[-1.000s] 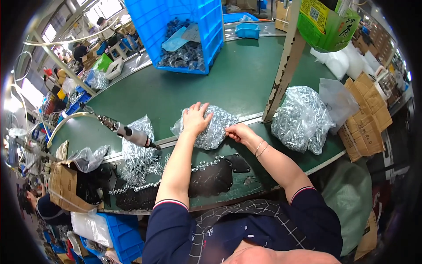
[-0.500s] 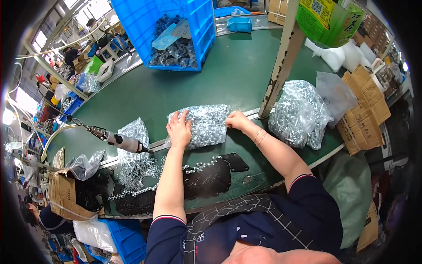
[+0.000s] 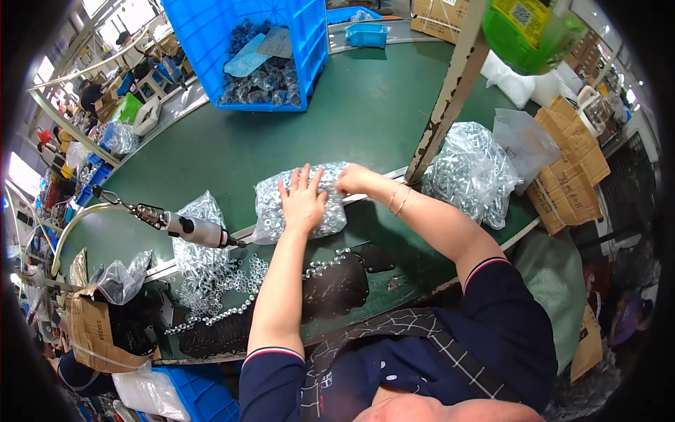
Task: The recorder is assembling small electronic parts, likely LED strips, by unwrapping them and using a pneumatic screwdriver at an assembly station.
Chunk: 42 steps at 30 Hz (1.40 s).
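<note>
A clear plastic bag of metal nuts (image 3: 270, 207) lies on the green table across a pale metal strip. My left hand (image 3: 304, 204) rests flat on top of it, fingers spread. At the bag's upper right corner my right hand (image 3: 354, 180) has its fingers closed on the plastic; the fingertips are partly hidden. Left of the bag, an opened bag of bolts (image 3: 200, 246) spills toward loose rings (image 3: 249, 274). A power screwdriver (image 3: 197, 230) hangs above that bag. Black metal plates (image 3: 330, 290) lie nearer to me, with a row of nuts (image 3: 211, 316) along them.
A tall blue crate (image 3: 313, 56) of dark parts stands at the back. A chipped post (image 3: 443, 105) rises right of my hands, beside a full bag of bolts (image 3: 474, 176). Cardboard boxes stand at the table's left end (image 3: 98, 330) and right end (image 3: 566, 190).
My left hand has slid from the bag's left part toward its middle. My right hand has shifted from the right edge to the upper right corner. The whole view has moved slightly.
</note>
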Tool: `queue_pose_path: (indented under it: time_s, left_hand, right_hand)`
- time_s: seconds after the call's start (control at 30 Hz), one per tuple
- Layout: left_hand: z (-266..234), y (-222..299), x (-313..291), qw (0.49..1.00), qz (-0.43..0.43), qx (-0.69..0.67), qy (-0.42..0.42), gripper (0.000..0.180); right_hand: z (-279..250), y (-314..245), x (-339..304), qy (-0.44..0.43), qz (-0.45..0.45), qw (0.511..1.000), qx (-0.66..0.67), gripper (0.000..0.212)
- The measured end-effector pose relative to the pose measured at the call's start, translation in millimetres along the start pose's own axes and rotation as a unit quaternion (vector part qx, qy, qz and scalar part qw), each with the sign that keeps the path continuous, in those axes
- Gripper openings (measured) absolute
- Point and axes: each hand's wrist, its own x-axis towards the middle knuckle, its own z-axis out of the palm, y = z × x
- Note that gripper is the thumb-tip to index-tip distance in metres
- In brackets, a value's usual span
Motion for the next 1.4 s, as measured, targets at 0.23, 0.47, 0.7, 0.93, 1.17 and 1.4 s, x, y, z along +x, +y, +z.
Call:
queue_pose_path:
  time_s: [0.23,0.47,0.7,0.93,1.17,1.4]
  left_hand:
    - [-0.8,-7.0,-7.5,1.0,0.027,-0.002,0.007,0.05]
    - [8.9,-8.9,-6.3,0.999,0.035,-0.002,0.014,0.064]
    - [8.6,-12.4,-9.1,0.999,0.041,-0.009,0.028,0.063]
    - [6.1,-4.9,-7.7,0.999,0.044,-0.015,0.008,0.053]
    - [1.4,-18.8,-10.2,0.991,0.032,-0.12,0.051,0.067]
    - [-1.2,-8.6,-18.8,0.998,0.057,-0.005,0.01,0.063]
  right_hand:
    - [5.1,-10.3,-37.8,0.099,0.075,0.983,-0.139,0.027]
    - [12.3,22.6,-43.5,0.095,0.01,0.979,-0.179,0.033]
    - [0.7,14.4,-37.3,-0.019,0.116,0.985,0.123,0.037]
    - [6.7,18.4,-14.7,-0.027,0.045,0.998,-0.039,0.028]
    - [3.3,-41.4,-32.8,0.108,0.094,0.984,-0.102,0.029]
    - [0.5,-5.7,-47.9,0.074,0.074,0.969,-0.222,0.034]
